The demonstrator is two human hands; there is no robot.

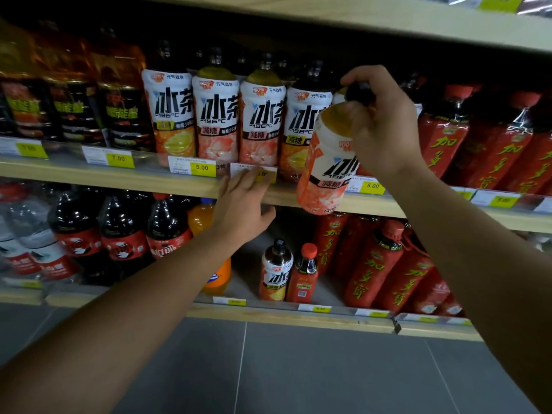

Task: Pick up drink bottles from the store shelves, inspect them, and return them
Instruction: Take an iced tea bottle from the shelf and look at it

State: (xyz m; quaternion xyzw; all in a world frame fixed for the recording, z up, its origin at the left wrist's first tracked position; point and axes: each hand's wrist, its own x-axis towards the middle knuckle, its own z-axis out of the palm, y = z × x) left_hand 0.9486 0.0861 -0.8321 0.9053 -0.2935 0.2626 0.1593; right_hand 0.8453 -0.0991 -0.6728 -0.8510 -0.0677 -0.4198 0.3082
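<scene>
Right hand [385,127] curled round the neck and dark cap of an iced tea bottle [327,171], held tilted in the air in front of the middle shelf [119,177], clear of the row behind. Left hand [243,204] flat and relaxed, fingers straight, laid against the front edge of that shelf and covering part of a price tag [254,171]. On the held bottle's white and pink label: big black characters, "-196°C", "减糖" and "100%". Behind it, four matching bottles [218,121] upright on the shelf, marked "元气森林" and "冰茶", two with lemon pictures and two pink. Yellow price tags reading "7.00" [119,159] and "5.00" [202,167]. Red bottles [442,138] with yellow script to the right, dark cola bottles [119,231] below left.
</scene>
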